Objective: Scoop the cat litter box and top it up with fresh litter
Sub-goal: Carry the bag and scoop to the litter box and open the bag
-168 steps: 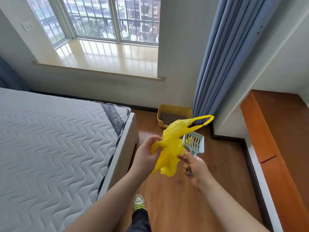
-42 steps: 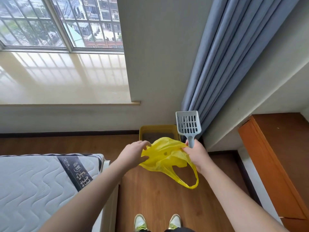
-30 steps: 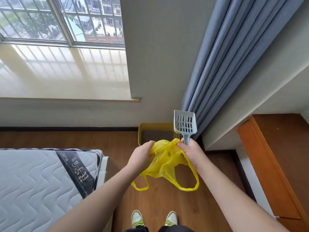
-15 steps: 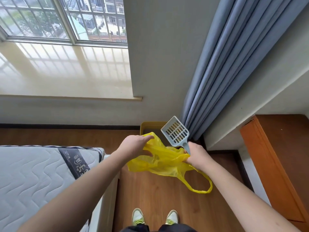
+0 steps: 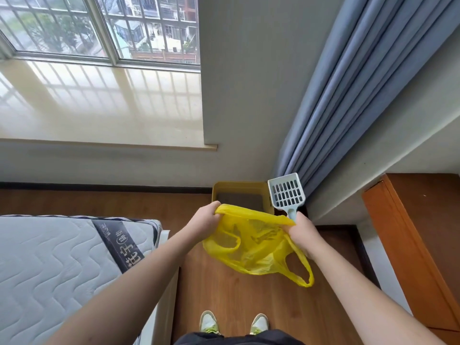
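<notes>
A yellow litter box with grey litter sits on the wooden floor against the wall, just left of the blue curtain. In front of it I stretch a thin yellow plastic bag open between both hands. My left hand grips the bag's left rim. My right hand pinches the right rim and also holds the handle of a pale blue slotted litter scoop, which points upward. The bag hides the box's near edge.
A mattress on its bed frame fills the left. The blue curtain hangs at the right of the box. An orange wooden cabinet stands at the far right. My shoes stand on the wood floor.
I walked up to the litter box over the earlier frames. The bag's mouth is pulled wider between my hands, and the scoop has tipped back upright from its leftward tilt.
</notes>
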Motion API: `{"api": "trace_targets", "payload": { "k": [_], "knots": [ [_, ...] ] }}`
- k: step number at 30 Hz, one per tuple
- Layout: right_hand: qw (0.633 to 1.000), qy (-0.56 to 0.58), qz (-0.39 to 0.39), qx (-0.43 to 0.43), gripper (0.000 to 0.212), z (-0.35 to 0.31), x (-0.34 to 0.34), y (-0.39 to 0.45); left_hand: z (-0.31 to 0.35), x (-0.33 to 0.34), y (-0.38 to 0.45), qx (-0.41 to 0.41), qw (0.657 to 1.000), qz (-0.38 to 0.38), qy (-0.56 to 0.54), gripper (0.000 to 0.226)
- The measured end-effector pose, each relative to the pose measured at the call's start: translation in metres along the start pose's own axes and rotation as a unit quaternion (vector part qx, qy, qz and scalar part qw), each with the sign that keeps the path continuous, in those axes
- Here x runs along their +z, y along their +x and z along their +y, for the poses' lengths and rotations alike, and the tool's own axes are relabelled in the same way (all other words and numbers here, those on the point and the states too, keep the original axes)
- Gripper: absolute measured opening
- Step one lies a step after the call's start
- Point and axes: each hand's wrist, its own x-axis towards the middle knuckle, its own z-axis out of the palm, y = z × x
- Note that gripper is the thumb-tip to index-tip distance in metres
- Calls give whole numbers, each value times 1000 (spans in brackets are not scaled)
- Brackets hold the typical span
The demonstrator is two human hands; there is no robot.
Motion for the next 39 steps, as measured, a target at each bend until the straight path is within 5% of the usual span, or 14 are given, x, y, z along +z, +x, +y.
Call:
{"api": "trace_targets", "payload": {
  "k": [6, 10, 17, 21, 24, 27, 31, 35, 39],
  "knots": [
    [993, 104, -59, -20, 18, -14, 6, -12, -3, -4, -5, -63, 981, 58, -175, 23],
    [987, 145, -73, -12, 19, -15, -4, -18, -7, -11, -7, -67, 978, -1, -197, 22],
    [991, 124, -48, -26, 26, -8, -6, -27, -12, -29, -18, -70, 984, -148, -71, 29],
    [984, 154, -79, -30, 27, -6, 0, -29, -19, -34, -17, -4, 986, -156, 56, 28],
    [951, 289, -110, -7, 27, -8, 5, -33, -24, -30, -24, -7, 986, -119, -118, 14],
    [916, 373, -149, 4, 11, -14, 7, -40, -15, -28, -31, -32, 923, -99, -371, 10],
    [909, 384, -162, 16, 19, -12, 9, -39, -18, -24, -20, -116, 892, -115, -422, 6],
    [926, 349, -144, 22, 29, -3, 9, -33, -29, -10, -2, -194, 875, -96, -434, 32],
    [955, 281, -86, 33, 15, 11, 5, -25, -11, -1, -13, -205, 882, -126, -406, 27]
  ]
}}
